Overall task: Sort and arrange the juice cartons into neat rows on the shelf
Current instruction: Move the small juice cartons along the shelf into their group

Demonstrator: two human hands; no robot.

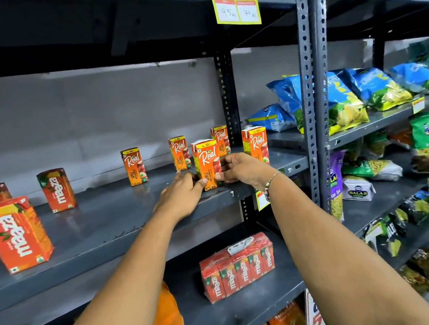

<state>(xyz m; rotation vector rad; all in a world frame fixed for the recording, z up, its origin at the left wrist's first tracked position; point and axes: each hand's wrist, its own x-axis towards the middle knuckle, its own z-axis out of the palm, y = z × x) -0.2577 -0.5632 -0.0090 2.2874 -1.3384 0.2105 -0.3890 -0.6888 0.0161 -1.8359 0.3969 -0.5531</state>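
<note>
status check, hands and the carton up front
Left hand and right hand both on front Real carton, upright near shelf edge. Nothing in the way.

Head view, body appearance only.

Both forearms were bare from the lower frame edge up to the wrists; no sleeves, gloves or watch were visible.

Left hand [182, 192]: no ring or band could be made out on the visible back of the hand. Nails were hidden.

Right hand [243, 168]: a thin beaded bracelet [270, 183] circled the wrist, small rounded beads, pale metallic and darker ones alternating. Thumbnail was short and unpainted. Fingers carried no rings as far as the frame showed.
</note>
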